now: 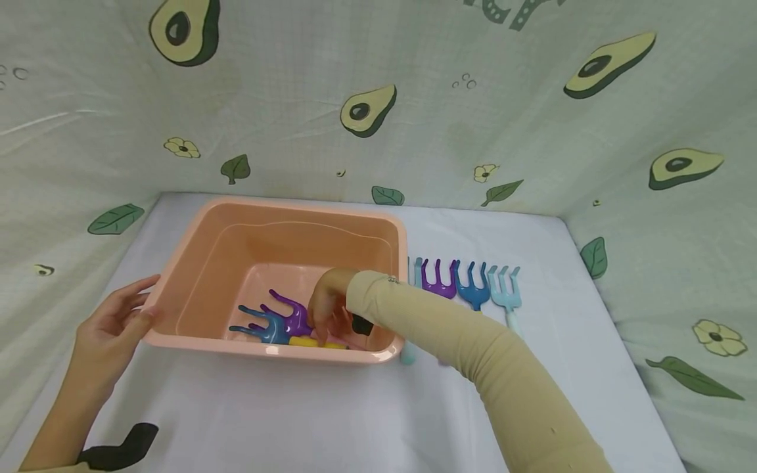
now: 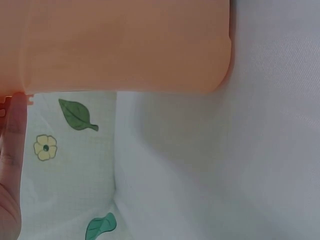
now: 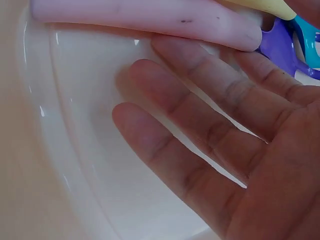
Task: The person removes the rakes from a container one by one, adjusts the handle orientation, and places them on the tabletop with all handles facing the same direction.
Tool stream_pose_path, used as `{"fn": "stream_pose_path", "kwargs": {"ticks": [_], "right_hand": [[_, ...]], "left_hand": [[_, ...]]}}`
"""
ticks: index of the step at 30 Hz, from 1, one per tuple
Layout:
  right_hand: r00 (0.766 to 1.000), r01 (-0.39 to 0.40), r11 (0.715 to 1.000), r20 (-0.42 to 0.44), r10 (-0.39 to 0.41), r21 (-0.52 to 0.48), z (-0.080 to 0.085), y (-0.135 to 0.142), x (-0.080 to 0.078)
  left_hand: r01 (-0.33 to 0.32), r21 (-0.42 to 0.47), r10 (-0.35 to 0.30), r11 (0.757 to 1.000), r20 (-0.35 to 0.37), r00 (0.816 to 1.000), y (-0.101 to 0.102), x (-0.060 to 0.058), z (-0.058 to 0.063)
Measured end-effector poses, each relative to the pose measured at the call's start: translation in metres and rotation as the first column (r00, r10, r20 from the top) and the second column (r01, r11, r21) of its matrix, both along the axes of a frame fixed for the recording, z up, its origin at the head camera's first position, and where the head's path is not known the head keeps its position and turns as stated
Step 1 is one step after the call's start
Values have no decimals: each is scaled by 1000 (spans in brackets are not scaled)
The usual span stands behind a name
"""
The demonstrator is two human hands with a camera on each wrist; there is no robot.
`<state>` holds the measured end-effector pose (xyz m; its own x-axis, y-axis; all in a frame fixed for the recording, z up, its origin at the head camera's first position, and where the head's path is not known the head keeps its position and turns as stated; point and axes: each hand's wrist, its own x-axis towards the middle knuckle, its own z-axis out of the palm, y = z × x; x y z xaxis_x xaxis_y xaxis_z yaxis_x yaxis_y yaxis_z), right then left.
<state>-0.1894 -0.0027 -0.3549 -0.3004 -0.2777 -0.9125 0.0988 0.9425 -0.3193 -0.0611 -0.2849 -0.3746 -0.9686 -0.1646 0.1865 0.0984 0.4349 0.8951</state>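
Observation:
A peach plastic basin occupies the left and middle of the table. My left hand grips its left rim, thumb on the inner side and fingers outside; in the left wrist view a finger lies by the basin's edge. Inside the basin lie a purple hand rake with a pink handle and a blue hand rake with a yellow handle. My right hand reaches down over these handles. Its extended fingers lie beside the pink handle, without curling round it. The thumb is mostly cut off.
Right of the basin, several hand rakes lie in a row, among them a purple rake, a blue rake and a light blue rake. My right sleeve partly covers them. An avocado-print cloth hangs behind the white table.

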Motion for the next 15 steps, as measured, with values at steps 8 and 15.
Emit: {"fn": "stream_pose_path", "kwargs": {"ticks": [8, 15], "right_hand": [[985, 146, 987, 79, -151, 62, 4, 0, 5], [984, 177, 983, 44, -175, -51, 2, 4, 9]], "left_hand": [[35, 55, -34, 998, -20, 999, -2, -1, 0], [11, 2, -11, 1000, 1, 1000, -1, 0, 0]]}}
